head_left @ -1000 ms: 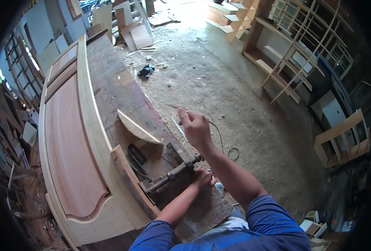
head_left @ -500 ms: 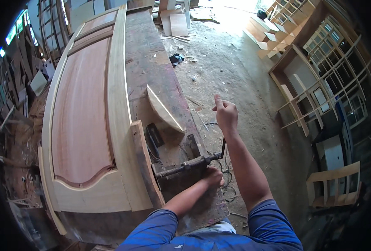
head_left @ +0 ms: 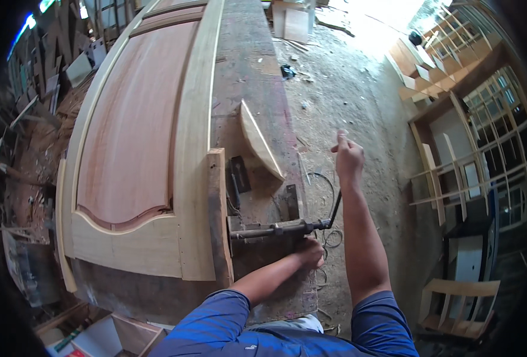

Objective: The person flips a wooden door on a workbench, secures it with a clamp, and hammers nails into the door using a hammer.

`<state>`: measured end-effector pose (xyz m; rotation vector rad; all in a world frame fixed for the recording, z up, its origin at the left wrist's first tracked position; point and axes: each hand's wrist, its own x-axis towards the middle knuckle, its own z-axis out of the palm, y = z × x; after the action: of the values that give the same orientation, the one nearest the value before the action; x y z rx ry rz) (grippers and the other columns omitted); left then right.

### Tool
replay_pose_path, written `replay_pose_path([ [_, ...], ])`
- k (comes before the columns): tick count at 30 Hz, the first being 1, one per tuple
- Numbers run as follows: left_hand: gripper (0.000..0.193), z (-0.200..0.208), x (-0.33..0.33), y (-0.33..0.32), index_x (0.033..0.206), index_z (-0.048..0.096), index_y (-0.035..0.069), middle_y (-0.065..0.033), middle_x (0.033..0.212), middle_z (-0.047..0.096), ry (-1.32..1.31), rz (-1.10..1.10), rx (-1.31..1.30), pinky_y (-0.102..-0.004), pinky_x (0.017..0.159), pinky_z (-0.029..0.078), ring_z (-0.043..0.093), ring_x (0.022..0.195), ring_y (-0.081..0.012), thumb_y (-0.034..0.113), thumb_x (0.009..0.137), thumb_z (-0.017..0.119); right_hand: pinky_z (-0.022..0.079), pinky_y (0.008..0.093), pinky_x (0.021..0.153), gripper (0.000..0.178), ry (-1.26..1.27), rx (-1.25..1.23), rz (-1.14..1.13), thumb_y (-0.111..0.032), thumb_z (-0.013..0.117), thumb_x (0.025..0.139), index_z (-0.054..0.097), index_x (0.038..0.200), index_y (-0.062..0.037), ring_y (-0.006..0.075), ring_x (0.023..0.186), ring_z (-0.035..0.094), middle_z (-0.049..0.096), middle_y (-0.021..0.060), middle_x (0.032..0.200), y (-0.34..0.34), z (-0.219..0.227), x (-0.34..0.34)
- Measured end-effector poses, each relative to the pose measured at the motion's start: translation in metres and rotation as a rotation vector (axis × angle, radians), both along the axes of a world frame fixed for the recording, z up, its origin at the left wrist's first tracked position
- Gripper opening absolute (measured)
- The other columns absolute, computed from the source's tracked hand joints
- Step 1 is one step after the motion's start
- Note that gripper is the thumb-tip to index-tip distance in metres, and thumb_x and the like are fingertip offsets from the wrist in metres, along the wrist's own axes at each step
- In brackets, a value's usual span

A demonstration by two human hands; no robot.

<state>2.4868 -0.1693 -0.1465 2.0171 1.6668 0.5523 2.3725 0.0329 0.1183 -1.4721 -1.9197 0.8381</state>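
A panelled wooden door lies flat on a dark workbench. Along its right edge a wooden block stands between the door and a metal screw clamp. At the clamp's outer end a bent crank rises toward my right hand. That hand is closed in a fist round the crank's end, thumb upward, with the grip mostly hidden. My left hand is curled just below the screw at the bench's right side; what its fingers hold is hidden. A curved wood offcut lies beyond the clamp.
A dark hand tool lies beside the block. Cable loops hang by the bench's right edge. Wooden frames and cabinets stand on the right. At the lower left is an open box; scrap boards lean behind the door.
The view has shifted, so the door and bench sit differently and a box shows at lower left. The crank leans slightly further right; both hands keep their grasp.
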Motion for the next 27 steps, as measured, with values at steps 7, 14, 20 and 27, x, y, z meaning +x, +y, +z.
replay_pose_path([
  [7, 0.032, 0.001, -0.001, 0.004, 0.071, 0.08, 0.01, -0.016, 0.072, 0.075, 0.037, -0.034, 0.052, -0.0521, 0.069, 0.06, 0.075, 0.071, -0.0397, 0.039, 0.076, 0.068, 0.057, 0.0457, 0.084, 0.075, -0.045, 0.002, -0.028, -0.067, 0.057, 0.102, 0.081, 0.074, -0.0011, 0.0357, 0.085, 0.077, 0.078, 0.0216, 0.084, 0.023, -0.013, -0.012],
  [14, 0.024, -0.007, -0.007, -0.031, 0.083, 0.075, 0.007, -0.015, 0.091, 0.075, 0.008, 0.035, -0.029, -0.0488, 0.079, 0.061, 0.076, 0.089, -0.0354, 0.031, 0.082, 0.07, 0.056, 0.0471, 0.086, 0.068, -0.072, 0.111, 0.078, -0.069, 0.065, 0.097, 0.083, 0.092, -0.0036, 0.0355, 0.085, 0.077, 0.079, 0.0181, 0.084, -0.019, -0.012, -0.034],
  [20, 0.021, 0.136, -0.009, -0.132, 0.09, 0.074, 0.006, -0.0169, 0.095, 0.075, -0.074, 0.035, 0.117, -0.0499, 0.085, 0.061, 0.075, 0.093, -0.0388, 0.025, 0.091, 0.069, 0.047, 0.0498, 0.107, 0.053, 0.146, 0.682, 0.061, -0.043, 0.085, 0.09, 0.07, 0.124, -0.0058, 0.0402, 0.12, 0.064, 0.073, 0.0201, 0.119, -0.024, -0.041, 0.048],
  [27, 0.02, 0.178, -0.151, -0.246, 0.096, 0.077, 0.007, -0.0169, 0.097, 0.076, -0.304, 0.818, 0.484, -0.0493, 0.087, 0.059, 0.074, 0.096, -0.037, 0.025, 0.091, 0.072, 0.042, 0.0512, 0.114, 0.035, 0.148, 0.759, 0.148, -0.014, 0.082, 0.086, 0.069, 0.118, -0.0062, 0.0405, 0.129, 0.059, 0.068, 0.0193, 0.13, -0.156, -0.051, 0.1],
])
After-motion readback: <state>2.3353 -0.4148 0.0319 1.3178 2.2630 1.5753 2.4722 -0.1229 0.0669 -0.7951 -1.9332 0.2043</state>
